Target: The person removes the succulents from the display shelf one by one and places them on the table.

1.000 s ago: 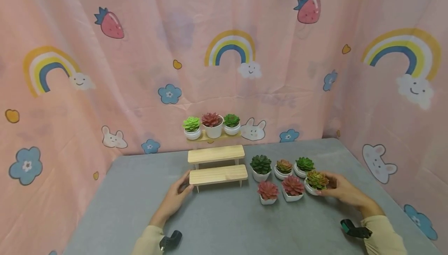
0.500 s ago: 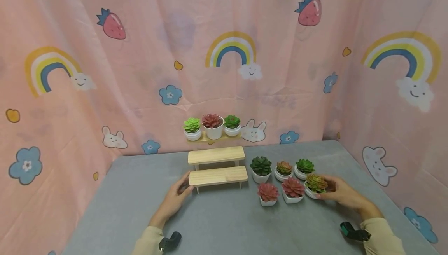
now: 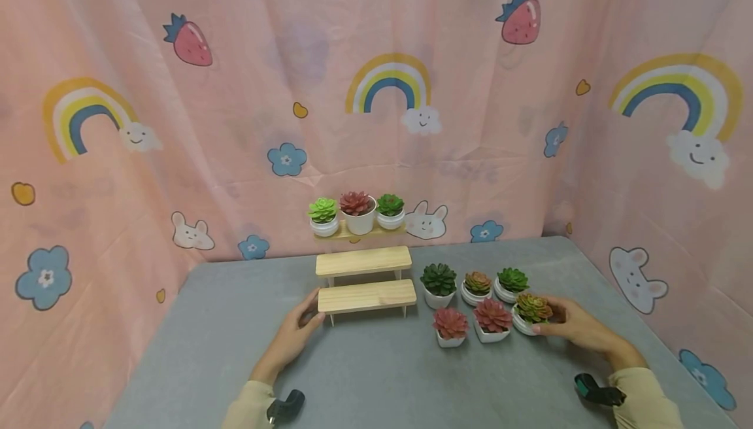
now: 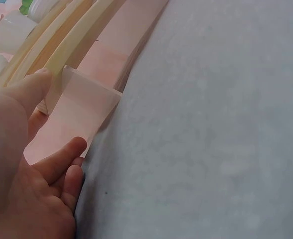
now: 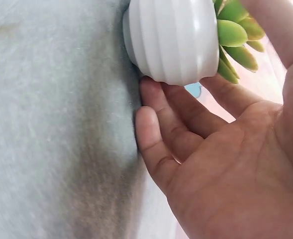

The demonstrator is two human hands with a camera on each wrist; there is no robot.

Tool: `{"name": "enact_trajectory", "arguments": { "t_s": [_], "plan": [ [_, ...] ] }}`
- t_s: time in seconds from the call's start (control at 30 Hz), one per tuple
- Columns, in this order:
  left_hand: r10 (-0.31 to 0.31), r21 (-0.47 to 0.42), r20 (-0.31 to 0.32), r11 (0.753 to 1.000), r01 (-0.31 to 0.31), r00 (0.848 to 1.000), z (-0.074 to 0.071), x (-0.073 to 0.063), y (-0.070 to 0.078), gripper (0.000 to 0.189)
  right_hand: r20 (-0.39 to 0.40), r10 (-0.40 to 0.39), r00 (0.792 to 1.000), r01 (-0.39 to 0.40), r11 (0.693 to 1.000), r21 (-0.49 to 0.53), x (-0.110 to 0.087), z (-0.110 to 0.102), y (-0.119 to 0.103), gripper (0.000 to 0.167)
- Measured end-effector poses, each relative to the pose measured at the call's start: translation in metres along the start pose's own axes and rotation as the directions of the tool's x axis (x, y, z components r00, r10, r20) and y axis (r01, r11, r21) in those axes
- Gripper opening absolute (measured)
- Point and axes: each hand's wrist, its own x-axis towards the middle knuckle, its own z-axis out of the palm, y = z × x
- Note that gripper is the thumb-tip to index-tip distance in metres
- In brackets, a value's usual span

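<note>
My left hand [image 3: 288, 337] grips the left end of the lowest shelf of a stepped wooden display stand [image 3: 367, 295]. In the left wrist view the thumb lies on the shelf edge [image 4: 79, 42], with fingers beside a pale leg panel [image 4: 81, 107]. At the right of the table, my right hand [image 3: 579, 329] holds a green-orange potted succulent [image 3: 532, 309] between thumb and fingers. Its ribbed white pot [image 5: 173, 42] stands upright, base right at the table surface. The thumb covers part of the leaves in the right wrist view.
Several potted succulents cluster left of the held one, among them a dark green one [image 3: 438, 280] and a red one [image 3: 493, 314]. Three more, including a red one in the middle [image 3: 359, 210], stand on the top shelf. Patterned pink cloth [image 3: 235, 121] hangs behind the grey table [image 3: 376, 377].
The view tilts up very slightly. Both hands stay where they were, with the right fingers still round the same potted succulent and the left on the stand.
</note>
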Motion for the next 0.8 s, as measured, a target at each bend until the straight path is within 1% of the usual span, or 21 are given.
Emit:
{"name": "enact_trajectory", "arguments": {
  "t_s": [0.13,0.27,0.4,0.53,0.67,0.73,0.8],
  "plan": [
    [-0.003,0.009,-0.004,1.000,0.003,1.000,0.000,0.000,0.000,0.065,-0.037,0.035,0.999,-0.035,0.999,-0.018,-0.005,0.000,-0.005,0.067],
    [-0.001,0.006,-0.004,1.000,0.001,1.000,0.001,-0.001,0.001,0.064,-0.108,0.025,0.994,-0.028,0.999,-0.028,-0.010,-0.001,-0.012,0.061],
    [0.004,0.002,-0.005,1.000,-0.004,1.000,0.001,-0.002,0.002,0.064,-0.191,0.004,0.981,-0.011,0.999,-0.036,-0.011,-0.003,-0.018,0.057],
    [0.012,0.002,-0.007,1.000,-0.012,1.000,0.000,-0.002,0.004,0.064,-0.265,-0.037,0.964,0.026,0.999,-0.046,-0.009,-0.006,-0.024,0.055],
    [0.013,-0.007,-0.011,1.000,-0.013,1.000,0.000,-0.001,0.004,0.063,-0.333,-0.097,0.938,0.077,0.994,-0.075,-0.008,-0.007,-0.031,0.051],
    [0.013,-0.008,-0.011,1.000,-0.013,1.000,0.000,0.000,0.004,0.063,-0.365,-0.115,0.924,0.087,0.992,-0.092,-0.008,-0.006,-0.034,0.048],
    [0.012,-0.009,-0.010,1.000,-0.012,1.000,0.000,0.000,0.004,0.063,-0.384,-0.127,0.915,0.097,0.991,-0.095,-0.008,-0.006,-0.038,0.047]
  ]
}}
